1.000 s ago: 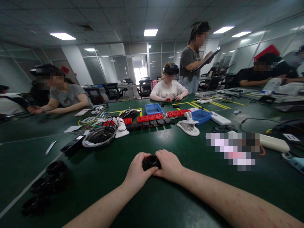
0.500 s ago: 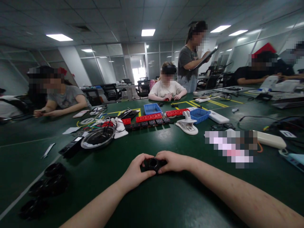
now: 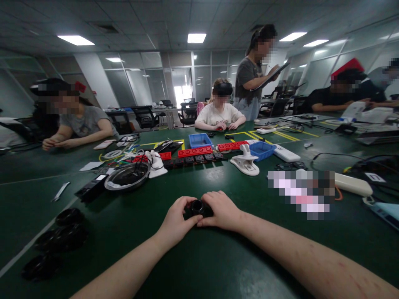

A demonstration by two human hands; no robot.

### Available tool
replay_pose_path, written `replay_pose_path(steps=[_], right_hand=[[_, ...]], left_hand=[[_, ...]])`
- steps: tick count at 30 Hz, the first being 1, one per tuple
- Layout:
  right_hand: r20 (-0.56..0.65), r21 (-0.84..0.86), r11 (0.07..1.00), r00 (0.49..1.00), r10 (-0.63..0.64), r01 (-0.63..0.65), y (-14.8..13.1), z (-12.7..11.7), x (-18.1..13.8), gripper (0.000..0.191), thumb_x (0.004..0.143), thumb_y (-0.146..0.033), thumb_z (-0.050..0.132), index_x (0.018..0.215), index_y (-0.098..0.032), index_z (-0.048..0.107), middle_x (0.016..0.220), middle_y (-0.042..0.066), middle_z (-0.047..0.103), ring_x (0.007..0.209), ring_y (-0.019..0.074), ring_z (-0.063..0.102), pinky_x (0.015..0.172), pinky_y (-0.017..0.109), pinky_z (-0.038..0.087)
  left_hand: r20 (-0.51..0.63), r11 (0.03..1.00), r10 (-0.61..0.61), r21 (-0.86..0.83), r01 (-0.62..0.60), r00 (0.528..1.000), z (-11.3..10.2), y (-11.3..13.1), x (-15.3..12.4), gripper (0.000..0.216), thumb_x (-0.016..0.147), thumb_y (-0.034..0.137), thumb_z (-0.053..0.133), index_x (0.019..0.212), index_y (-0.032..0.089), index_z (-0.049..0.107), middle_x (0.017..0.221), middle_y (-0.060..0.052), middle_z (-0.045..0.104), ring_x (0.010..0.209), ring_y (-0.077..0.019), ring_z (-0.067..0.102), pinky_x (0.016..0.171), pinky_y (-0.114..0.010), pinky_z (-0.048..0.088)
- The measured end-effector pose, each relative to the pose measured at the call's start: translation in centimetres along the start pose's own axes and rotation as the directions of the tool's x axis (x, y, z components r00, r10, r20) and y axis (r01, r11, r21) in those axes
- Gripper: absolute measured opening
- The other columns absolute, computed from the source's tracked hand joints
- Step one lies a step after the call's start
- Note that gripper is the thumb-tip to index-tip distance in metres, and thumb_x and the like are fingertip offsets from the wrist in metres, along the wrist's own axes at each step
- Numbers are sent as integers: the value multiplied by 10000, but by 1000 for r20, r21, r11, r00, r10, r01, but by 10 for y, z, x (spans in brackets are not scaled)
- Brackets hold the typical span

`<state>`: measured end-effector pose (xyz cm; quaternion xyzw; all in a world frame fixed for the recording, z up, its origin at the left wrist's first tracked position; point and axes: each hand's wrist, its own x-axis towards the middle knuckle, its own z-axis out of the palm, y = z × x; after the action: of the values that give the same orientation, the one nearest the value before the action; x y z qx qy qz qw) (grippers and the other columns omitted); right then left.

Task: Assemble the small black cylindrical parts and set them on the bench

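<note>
A small black round part [image 3: 197, 207] with a hole in its middle sits between my two hands on the green table [image 3: 199, 257]. My left hand [image 3: 176, 220] grips its left side with curled fingers. My right hand [image 3: 222, 209] closes over its right side, knuckles up. Most of the part is hidden by my fingers.
Several black ring-shaped parts [image 3: 64, 234] lie at the left. Ahead are a round metal dish [image 3: 127, 176], a white clamp [image 3: 245, 162], blue bins [image 3: 262, 150], and red and black socket strips [image 3: 195, 155]. Other people sit or stand around the table's far side.
My right hand has rolled over the part again, knuckles up, after lying flatter half a second ago. Both hands stay on the part at about the same spot.
</note>
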<state>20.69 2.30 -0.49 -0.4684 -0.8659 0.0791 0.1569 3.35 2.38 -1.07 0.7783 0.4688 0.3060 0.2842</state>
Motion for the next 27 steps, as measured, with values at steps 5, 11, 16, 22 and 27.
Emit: replay_pose_path(steps=[5,11,16,22,27], right_hand=[[138,269,956,978,-159,118,15,-7,3,468,615,-405,668,1000,-175,535,901,33,545,813,172,505,699,267,392],[251,430,893,932,-261,135,29,-8,9,287,650,-275,660,902,-155,589,822,0,516,752,133,497,665,227,391],[242,402,914,957,-160,51,25,-3,8,316,608,-344,688,837,-159,574,762,-17,528,696,124,501,584,202,369],[90,42,993,991,103,-107,2,7,3,417,626,-551,586,765,-159,551,704,24,567,623,153,510,535,236,328],[51,13,995,994,98,-98,-2,3,1,542,587,-616,576,873,-156,554,798,59,578,740,207,529,656,300,366]], left_hand=[[158,997,58,-60,-49,986,-7,-3,2,333,657,203,618,979,193,532,887,-16,535,739,-149,481,641,-249,397],[182,992,105,-88,-90,978,-6,-5,2,335,645,218,639,959,189,527,919,-20,523,761,-151,478,653,-251,397],[170,994,85,-88,-71,982,-3,-5,1,326,636,210,642,939,181,526,877,-19,521,741,-153,482,641,-259,392],[54,997,-23,-69,27,998,2,-2,-1,328,640,200,627,945,178,508,887,-28,509,763,-166,480,637,-266,391],[34,999,2,-41,0,999,1,-2,0,334,655,206,619,969,184,508,889,-24,498,763,-164,468,645,-265,388]])
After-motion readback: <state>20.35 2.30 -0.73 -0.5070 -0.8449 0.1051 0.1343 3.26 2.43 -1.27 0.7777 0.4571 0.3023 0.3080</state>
